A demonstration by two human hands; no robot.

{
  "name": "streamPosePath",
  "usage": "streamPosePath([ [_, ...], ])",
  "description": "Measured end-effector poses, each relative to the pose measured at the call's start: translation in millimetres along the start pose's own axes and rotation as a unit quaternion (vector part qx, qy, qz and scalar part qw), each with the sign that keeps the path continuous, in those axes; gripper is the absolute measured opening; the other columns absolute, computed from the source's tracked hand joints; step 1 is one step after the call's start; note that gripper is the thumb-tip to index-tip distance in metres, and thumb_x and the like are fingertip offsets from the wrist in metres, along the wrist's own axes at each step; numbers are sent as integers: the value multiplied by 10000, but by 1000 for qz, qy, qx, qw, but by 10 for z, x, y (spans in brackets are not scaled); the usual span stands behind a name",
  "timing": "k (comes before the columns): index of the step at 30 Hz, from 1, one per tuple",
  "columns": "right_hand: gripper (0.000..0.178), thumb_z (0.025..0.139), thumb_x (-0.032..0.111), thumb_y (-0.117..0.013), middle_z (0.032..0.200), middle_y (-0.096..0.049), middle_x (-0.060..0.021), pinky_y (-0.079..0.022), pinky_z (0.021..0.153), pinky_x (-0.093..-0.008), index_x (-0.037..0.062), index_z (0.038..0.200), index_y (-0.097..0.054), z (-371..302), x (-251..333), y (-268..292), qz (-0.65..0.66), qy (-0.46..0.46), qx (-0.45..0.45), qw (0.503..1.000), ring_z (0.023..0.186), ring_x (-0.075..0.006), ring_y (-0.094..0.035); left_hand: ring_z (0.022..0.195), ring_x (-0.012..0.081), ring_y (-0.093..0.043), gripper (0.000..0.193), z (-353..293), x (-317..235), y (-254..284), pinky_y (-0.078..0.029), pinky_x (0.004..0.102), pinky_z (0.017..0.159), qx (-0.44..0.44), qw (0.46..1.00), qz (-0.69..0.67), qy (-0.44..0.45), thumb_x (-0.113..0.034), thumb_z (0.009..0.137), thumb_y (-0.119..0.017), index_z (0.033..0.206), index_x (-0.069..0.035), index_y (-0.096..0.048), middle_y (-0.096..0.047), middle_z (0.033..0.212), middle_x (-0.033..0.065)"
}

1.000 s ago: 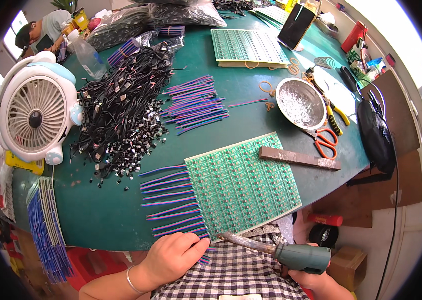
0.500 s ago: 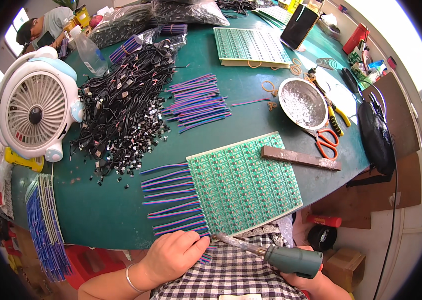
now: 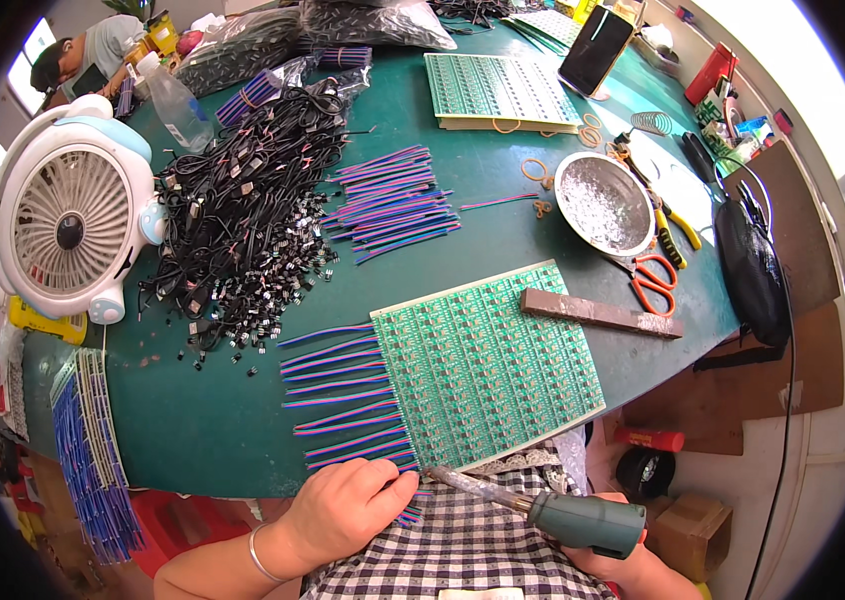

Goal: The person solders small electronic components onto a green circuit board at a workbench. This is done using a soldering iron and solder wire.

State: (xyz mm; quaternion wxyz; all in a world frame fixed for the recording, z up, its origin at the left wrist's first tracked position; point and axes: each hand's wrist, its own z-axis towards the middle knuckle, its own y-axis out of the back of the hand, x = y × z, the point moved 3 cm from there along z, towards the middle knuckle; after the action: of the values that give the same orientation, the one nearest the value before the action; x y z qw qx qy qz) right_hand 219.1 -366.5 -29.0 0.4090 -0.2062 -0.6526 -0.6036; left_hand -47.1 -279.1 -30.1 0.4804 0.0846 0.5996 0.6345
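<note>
A green circuit board panel (image 3: 488, 370) with many small units lies near the table's front edge. Bundles of blue, pink and dark wires (image 3: 343, 390) stick out along its left side. At the panel's near left corner, my left hand (image 3: 353, 508) is closed on wires (image 3: 411, 513), whose ends show past its fingers. My right hand (image 3: 608, 563) grips a soldering iron (image 3: 588, 522) by its green handle. The iron's tip reaches that same corner, close to my left fingertips; whether it touches cannot be made out. A brown metal bar (image 3: 601, 314) rests across the panel's right part.
Beyond the panel lie loose wires (image 3: 398, 205) and a heap of black cables (image 3: 243, 200). A white fan (image 3: 73, 230) stands left. To the right are a metal bowl (image 3: 605, 205), orange-handled scissors (image 3: 655, 285) and pliers (image 3: 678, 230). Another person (image 3: 93, 55) sits far left.
</note>
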Motion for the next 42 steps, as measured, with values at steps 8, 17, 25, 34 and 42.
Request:
streamPosePath([
  [8,187,633,28,-637,742,-633,-73,-460,584,-343,39,820,-638,28,45,46,25,-21,-14,999,623,-237,-600,620,193,-561,205,4,7,-3,-466,289,488,-4,1000,-9,0,-56,682,-629,886,-48,-644,-547,759,49],
  [17,183,646,49,-636,786,-653,-77,-467,568,-323,46,828,-649,31,45,21,28,20,0,999,623,-239,-613,617,192,-561,200,-5,9,-13,-462,290,479,-4,1000,-2,-6,-63,684,-635,883,-57,-647,-545,751,44],
  [25,212,647,52,-653,816,-661,-68,-442,660,-342,53,858,-665,-35,63,58,-37,2,14,999,705,-233,-619,611,189,-558,197,-8,10,-8,-461,289,477,-7,1000,-2,-5,-59,681,-643,879,-58,-650,-546,748,42],
  [34,216,631,51,-652,803,-652,-71,-453,616,-340,53,847,-666,4,55,31,22,-5,9,1000,674,-228,-618,607,161,-539,205,-31,22,-31,-462,266,495,0,1000,13,-26,-91,702,-627,905,-63,-613,-513,801,35],
  [42,520,739,123,-602,1023,-605,-179,-517,554,-316,-41,1203,-433,-66,-51,47,427,-198,-80,879,622,-224,-598,605,161,-539,217,-21,10,-8,-463,264,492,7,1000,15,-23,-87,698,-620,913,-60,-611,-516,802,39],
])
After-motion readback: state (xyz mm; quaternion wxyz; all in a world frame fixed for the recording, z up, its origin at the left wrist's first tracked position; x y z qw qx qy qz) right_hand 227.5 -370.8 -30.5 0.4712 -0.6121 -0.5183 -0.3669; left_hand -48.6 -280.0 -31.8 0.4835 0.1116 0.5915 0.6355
